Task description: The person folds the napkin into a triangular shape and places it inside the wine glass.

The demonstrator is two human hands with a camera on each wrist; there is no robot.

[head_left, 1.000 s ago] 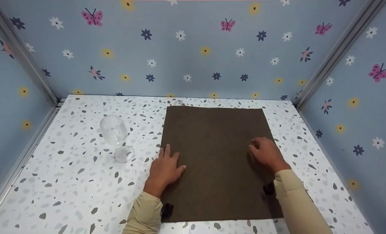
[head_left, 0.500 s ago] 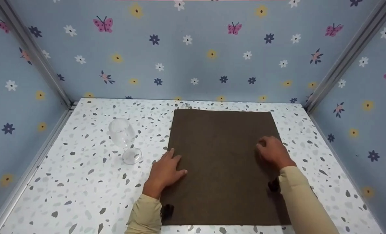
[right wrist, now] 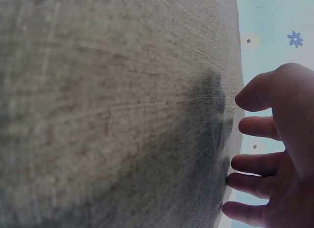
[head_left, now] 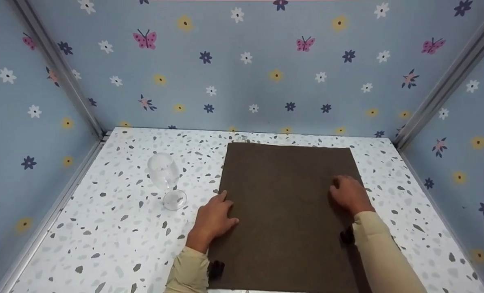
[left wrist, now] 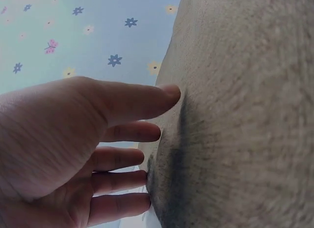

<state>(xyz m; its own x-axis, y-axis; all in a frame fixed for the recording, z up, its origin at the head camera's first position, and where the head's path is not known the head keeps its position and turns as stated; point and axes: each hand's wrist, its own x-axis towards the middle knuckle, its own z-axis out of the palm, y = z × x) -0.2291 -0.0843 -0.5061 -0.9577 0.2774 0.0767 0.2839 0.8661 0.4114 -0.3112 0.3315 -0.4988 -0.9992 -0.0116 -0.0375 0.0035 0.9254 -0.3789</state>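
Note:
A brown cloth lies flat and spread out on the speckled table. My left hand rests on its left edge, the fingers relaxed and the thumb lying over the fabric. In the left wrist view, those fingertips touch the cloth's surface. Near the right edge, my right hand rests on the fabric with loosely bent fingers. The right wrist view shows its fingers apart, tips against the cloth, nothing held. Left of the cloth is a clear stemmed glass.
The white speckled table reaches back to a blue wall printed with flowers and butterflies. Metal posts stand at the corners, and side walls close in both sides. A small black device sits at the left wrist.
The head view has shifted, so everything sits further right and lower. My left fingers have drawn closer together on the edge, while my right hand has slid slightly toward the back.

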